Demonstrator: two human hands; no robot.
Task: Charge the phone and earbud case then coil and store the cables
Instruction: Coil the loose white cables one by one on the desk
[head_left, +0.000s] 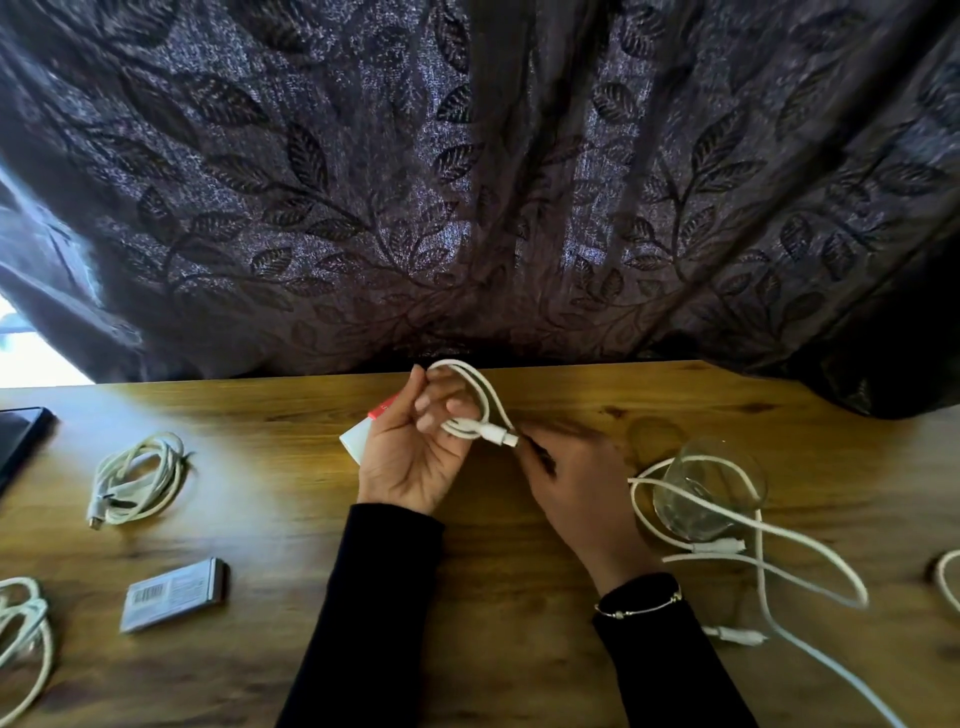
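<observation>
White charging cable (480, 402), looped into a small coil, is held above the wooden tabletop (291, 415) by the left hand (410, 452), fingers curled around the loops. The right hand (566, 483), just right of the coil, pinches the cable's plug end. Farther right stands a clear glass tumbler (709, 488) with loose white cable (779, 540) around it.
</observation>
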